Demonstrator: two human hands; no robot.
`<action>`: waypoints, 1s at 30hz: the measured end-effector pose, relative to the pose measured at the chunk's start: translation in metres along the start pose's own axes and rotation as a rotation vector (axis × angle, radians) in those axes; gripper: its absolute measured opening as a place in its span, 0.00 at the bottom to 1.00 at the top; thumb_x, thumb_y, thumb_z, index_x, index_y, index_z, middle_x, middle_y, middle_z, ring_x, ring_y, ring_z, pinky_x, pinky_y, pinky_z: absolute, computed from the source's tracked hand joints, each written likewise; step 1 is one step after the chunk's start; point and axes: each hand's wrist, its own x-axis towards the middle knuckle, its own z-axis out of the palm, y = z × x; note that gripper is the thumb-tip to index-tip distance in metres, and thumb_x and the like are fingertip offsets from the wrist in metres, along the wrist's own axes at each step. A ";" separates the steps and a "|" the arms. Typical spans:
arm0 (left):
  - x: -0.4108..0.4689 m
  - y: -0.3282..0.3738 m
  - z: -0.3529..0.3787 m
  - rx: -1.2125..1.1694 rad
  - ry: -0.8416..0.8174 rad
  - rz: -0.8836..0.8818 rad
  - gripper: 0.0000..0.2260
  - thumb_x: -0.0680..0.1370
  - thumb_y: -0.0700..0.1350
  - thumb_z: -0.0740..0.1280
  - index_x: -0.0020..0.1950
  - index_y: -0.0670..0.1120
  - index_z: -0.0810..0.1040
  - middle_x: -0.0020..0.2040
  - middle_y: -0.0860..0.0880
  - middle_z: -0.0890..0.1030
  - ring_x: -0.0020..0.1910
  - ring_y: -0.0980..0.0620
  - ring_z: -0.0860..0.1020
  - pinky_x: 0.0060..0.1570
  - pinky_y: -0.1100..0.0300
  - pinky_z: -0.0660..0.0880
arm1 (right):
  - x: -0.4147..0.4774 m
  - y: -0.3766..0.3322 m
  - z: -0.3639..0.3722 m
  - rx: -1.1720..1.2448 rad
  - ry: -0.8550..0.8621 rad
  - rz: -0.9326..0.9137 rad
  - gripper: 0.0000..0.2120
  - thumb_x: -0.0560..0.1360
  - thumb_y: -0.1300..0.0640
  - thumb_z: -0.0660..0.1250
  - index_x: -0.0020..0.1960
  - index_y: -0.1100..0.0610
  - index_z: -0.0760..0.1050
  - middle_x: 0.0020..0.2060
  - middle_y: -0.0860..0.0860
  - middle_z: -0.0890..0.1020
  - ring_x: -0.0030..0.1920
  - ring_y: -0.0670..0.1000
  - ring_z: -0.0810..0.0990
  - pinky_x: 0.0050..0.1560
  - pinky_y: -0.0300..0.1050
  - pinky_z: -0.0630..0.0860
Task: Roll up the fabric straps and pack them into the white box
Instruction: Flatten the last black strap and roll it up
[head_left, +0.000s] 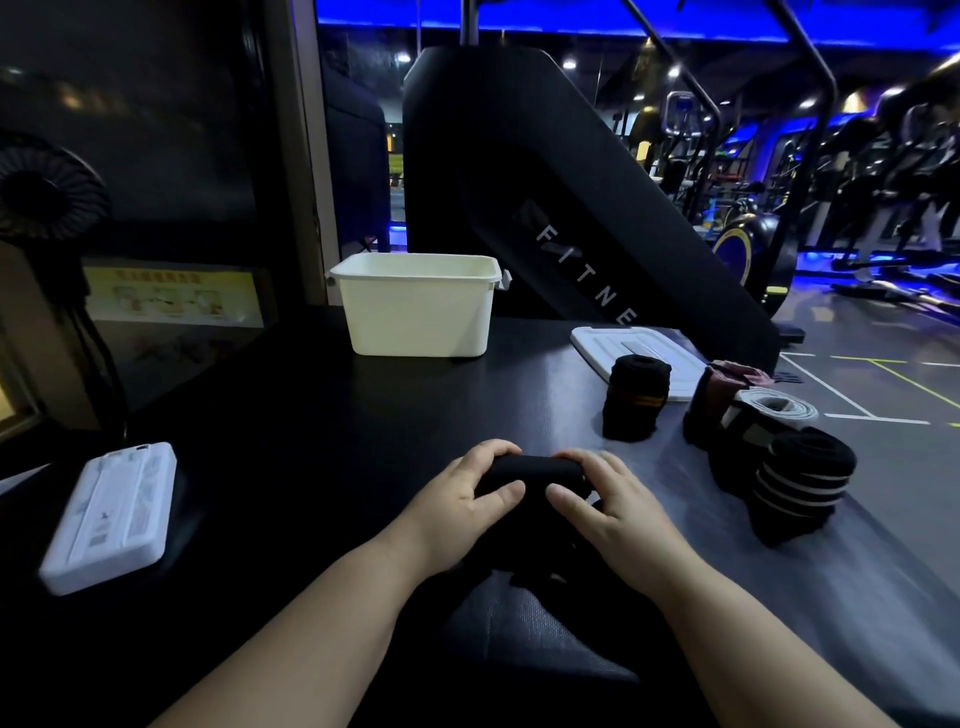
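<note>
Nearest the camera, a black fabric strap (537, 470) is gripped low over the dark table (311, 441) by both hands. The fingers of the left hand (467, 499) are curled over its left end and those of the right hand (608, 512) over its right end, with both thumbs pressed against its near side. The held part is wound into a thick roll lying crosswise; whether a loose tail trails toward the person cannot be told in the dark.

To the left, well apart from the hands, a flat white case (111, 514) is laid on the table. To the right, a cluster of finished rolls is stood on end: a black roll with white stripes (802, 480), a grey-white roll (774, 408) just behind it, and a maroon roll (727, 382) beyond that. A black roll with an orange band (636, 395) is set apart to their left, in front of a white lid (628, 345) laid flat.

Farther back, the white box (418, 306) is stood open near the table's far edge; its inside cannot be seen. Behind it, a black gym machine (519, 182) is seen.
</note>
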 end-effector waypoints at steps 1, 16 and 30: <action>0.001 -0.001 0.000 0.005 0.001 -0.009 0.13 0.79 0.52 0.65 0.64 0.60 0.72 0.59 0.54 0.75 0.57 0.57 0.75 0.61 0.55 0.73 | -0.001 -0.002 -0.001 0.017 0.004 -0.023 0.15 0.75 0.41 0.66 0.60 0.33 0.69 0.55 0.29 0.70 0.54 0.34 0.72 0.51 0.28 0.68; 0.001 0.001 0.004 0.197 -0.029 -0.073 0.31 0.78 0.52 0.67 0.78 0.53 0.57 0.70 0.54 0.67 0.73 0.55 0.63 0.62 0.70 0.57 | 0.006 -0.005 -0.004 -0.079 0.028 0.100 0.20 0.71 0.41 0.71 0.61 0.42 0.74 0.51 0.42 0.79 0.49 0.41 0.78 0.50 0.35 0.72; 0.016 0.011 0.009 0.511 0.081 -0.263 0.24 0.79 0.64 0.56 0.63 0.47 0.74 0.61 0.48 0.76 0.62 0.46 0.74 0.60 0.53 0.71 | 0.015 -0.020 -0.009 -0.259 0.044 0.231 0.23 0.73 0.34 0.63 0.62 0.46 0.73 0.54 0.47 0.77 0.59 0.50 0.75 0.53 0.42 0.68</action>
